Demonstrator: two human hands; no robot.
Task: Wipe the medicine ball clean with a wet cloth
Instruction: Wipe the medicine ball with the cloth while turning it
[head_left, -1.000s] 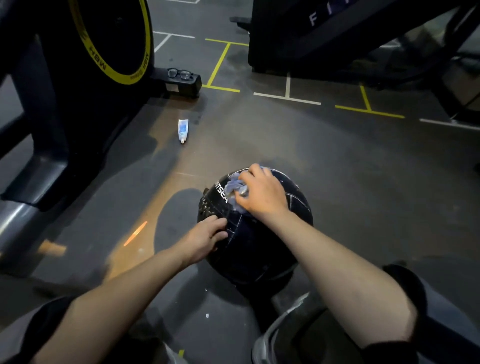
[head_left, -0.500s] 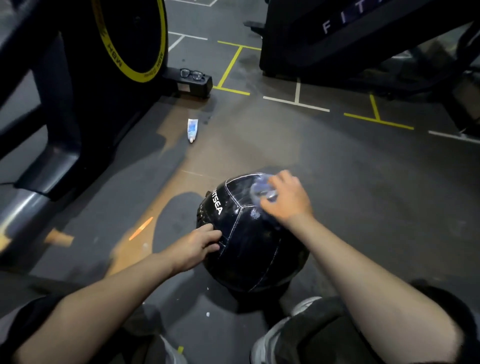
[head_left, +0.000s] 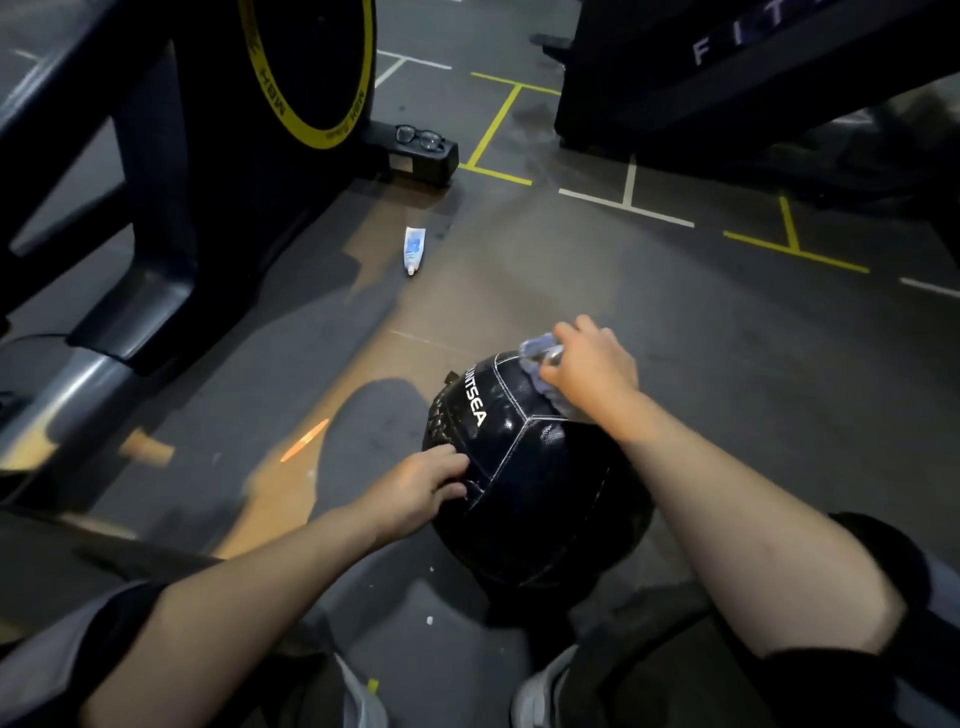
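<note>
1. The right hand (head_left: 592, 369) is clutching a bunched pale cloth (head_left: 537, 358) and pressing it onto the medicine ball (head_left: 535, 483), at its far upper side.
2. The left hand (head_left: 415, 491) is resting its lightly curled fingers against the ball's near-left side, below the cloth.
3. The ball is sitting on the floor (head_left: 727, 338); a small tube (head_left: 414, 250) is lying well beyond both hands.

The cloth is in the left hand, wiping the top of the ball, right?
Not quite. The head view shows the cloth in the right hand, wiping the top of the ball. The left hand only steadies the ball's side.
</note>
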